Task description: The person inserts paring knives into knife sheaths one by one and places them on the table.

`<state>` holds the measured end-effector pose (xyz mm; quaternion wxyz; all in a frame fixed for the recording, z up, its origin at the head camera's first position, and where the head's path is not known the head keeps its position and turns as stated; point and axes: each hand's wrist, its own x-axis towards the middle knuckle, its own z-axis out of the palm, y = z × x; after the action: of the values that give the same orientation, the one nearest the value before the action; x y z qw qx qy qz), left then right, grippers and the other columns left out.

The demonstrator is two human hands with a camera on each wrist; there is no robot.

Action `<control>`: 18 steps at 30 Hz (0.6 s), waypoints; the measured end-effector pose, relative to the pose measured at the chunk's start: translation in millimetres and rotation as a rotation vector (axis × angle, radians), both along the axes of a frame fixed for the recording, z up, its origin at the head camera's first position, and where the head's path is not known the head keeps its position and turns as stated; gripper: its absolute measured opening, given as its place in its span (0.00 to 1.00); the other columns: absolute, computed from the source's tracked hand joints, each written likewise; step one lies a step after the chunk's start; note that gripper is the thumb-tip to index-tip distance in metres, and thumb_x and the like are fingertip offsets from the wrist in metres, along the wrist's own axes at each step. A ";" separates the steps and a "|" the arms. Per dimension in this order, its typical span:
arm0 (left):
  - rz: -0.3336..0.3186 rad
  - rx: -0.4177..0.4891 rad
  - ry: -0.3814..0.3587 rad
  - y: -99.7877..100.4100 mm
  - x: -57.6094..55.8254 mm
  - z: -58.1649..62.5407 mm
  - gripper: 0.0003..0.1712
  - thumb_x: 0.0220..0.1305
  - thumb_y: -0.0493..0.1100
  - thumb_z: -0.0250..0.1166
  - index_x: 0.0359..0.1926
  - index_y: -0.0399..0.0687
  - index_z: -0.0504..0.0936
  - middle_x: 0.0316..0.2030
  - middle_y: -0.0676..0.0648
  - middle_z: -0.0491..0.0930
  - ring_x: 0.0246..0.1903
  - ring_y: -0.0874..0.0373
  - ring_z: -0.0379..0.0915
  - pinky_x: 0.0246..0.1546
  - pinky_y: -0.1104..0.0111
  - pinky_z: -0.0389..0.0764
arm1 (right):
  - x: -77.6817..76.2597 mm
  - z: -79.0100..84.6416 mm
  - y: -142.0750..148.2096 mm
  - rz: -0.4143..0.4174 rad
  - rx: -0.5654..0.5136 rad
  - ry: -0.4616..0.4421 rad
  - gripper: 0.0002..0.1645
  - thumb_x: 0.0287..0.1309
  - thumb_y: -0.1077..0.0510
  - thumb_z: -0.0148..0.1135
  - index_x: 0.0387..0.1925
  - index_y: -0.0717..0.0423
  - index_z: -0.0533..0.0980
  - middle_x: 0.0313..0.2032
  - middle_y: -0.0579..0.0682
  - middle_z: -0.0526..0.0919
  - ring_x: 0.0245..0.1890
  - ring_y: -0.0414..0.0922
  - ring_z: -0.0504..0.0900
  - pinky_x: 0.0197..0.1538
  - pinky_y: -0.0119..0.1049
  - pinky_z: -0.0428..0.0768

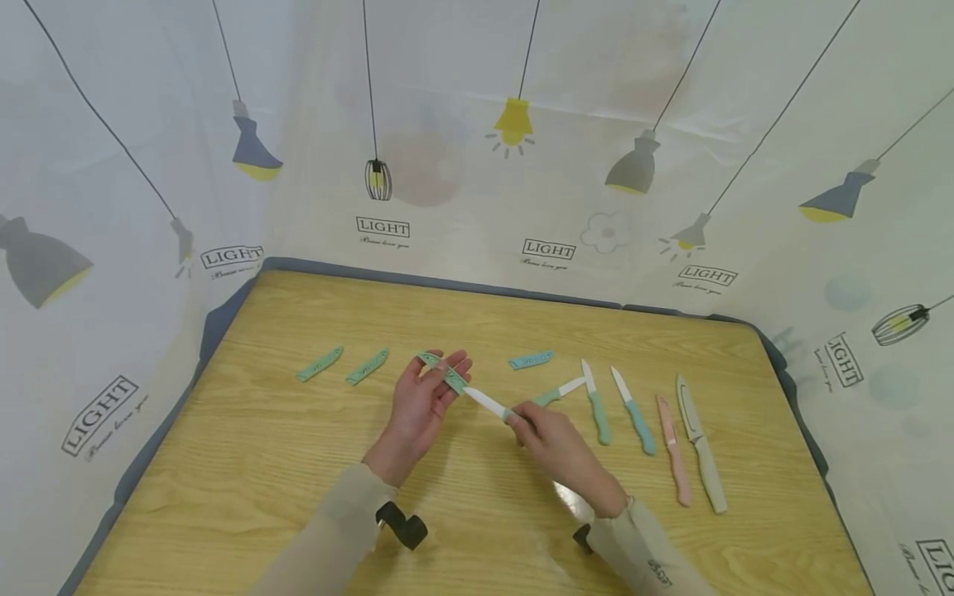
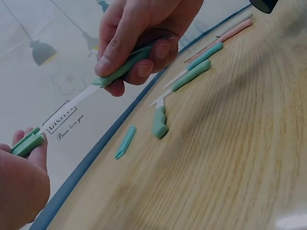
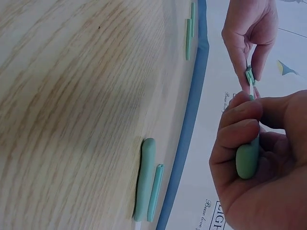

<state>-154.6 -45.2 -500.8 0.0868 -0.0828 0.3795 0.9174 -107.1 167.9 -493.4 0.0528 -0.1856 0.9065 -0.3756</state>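
My left hand [image 1: 419,414] pinches a green blade sheath [image 1: 455,380] between thumb and fingers, palm turned up. In my right hand [image 1: 562,444] is a paring knife [image 1: 486,402] with a white blade, its green handle [image 2: 125,66] wrapped by the curled fingers. The blade points left toward the sheath, and its tip is right at the sheath's open end. Seen from the right wrist, the rounded handle butt [image 3: 247,162] shows below the fingers, with blade and sheath [image 3: 250,75] nearly in line. Both are held above the table.
Two green sheaths [image 1: 320,364] [image 1: 368,367] lie at left on the wooden table [image 1: 298,488]. A blue sheath [image 1: 532,359] lies behind the right hand. Rightward are two green-handled knives [image 1: 599,414] [image 1: 549,396], a blue-handled knife [image 1: 639,426], a pink knife [image 1: 676,468] and a larger cream knife [image 1: 710,473].
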 end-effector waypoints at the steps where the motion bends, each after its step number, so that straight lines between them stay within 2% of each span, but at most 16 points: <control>1: 0.001 -0.002 0.003 0.2 0.2 0.0 0.14 0.73 0.35 0.50 0.55 0.36 0.61 0.57 0.33 0.74 0.55 0.45 0.74 0.54 0.59 0.77 | 0.0 0.0 -0.2 -0.003 0.004 0.006 0.16 0.72 0.52 0.49 0.36 0.58 0.77 0.20 0.41 0.73 0.14 0.33 0.61 0.16 0.26 0.63; 7: 0.001 -0.004 0.011 1.2 2.2 0.1 0.11 0.73 0.35 0.50 0.53 0.38 0.62 0.56 0.31 0.74 0.55 0.43 0.73 0.54 0.59 0.77 | -0.6 2.9 -2.4 -0.016 0.019 -0.012 0.16 0.72 0.52 0.49 0.38 0.58 0.78 0.20 0.42 0.75 0.13 0.33 0.62 0.15 0.25 0.63; 14: 0.002 -0.006 0.010 2.5 3.6 -1.3 0.15 0.74 0.34 0.49 0.56 0.33 0.58 0.53 0.33 0.75 0.55 0.43 0.74 0.55 0.58 0.76 | 0.4 6.9 -5.3 -0.016 0.010 0.003 0.14 0.71 0.53 0.51 0.38 0.58 0.78 0.19 0.41 0.73 0.13 0.32 0.62 0.14 0.25 0.62; 18: 0.006 0.002 0.004 4.3 4.2 -2.9 0.11 0.74 0.34 0.49 0.53 0.37 0.60 0.49 0.36 0.78 0.54 0.43 0.74 0.54 0.58 0.77 | 0.9 6.7 -6.7 -0.020 0.003 0.023 0.13 0.71 0.55 0.52 0.36 0.58 0.78 0.18 0.38 0.71 0.13 0.32 0.61 0.14 0.25 0.61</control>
<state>-150.4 -40.8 -503.7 0.0834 -0.0818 0.3786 0.9181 -106.2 161.2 -486.7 0.0388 -0.1809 0.9095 -0.3723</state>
